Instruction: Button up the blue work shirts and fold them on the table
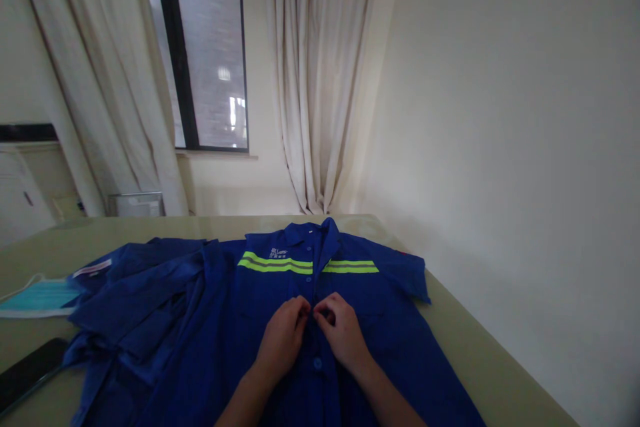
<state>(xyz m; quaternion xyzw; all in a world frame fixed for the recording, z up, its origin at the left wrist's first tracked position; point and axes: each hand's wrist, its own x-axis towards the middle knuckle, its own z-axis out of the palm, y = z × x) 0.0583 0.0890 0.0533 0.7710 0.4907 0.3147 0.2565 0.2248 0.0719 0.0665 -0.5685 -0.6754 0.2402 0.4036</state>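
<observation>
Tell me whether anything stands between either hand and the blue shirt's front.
Nothing visible does: left hand and right hand are both at the front of the shirt. The crumpled garment, mask and phone lie off left.

Your light-blue face mask [41, 296] is toward the left edge of the worktop [450, 327], black phone [31, 371] nearer you. Past far edge: left curtain [107, 80], dark-framed window [213, 53], right curtain [317, 80]. Wall [500, 147] along right edge.
</observation>
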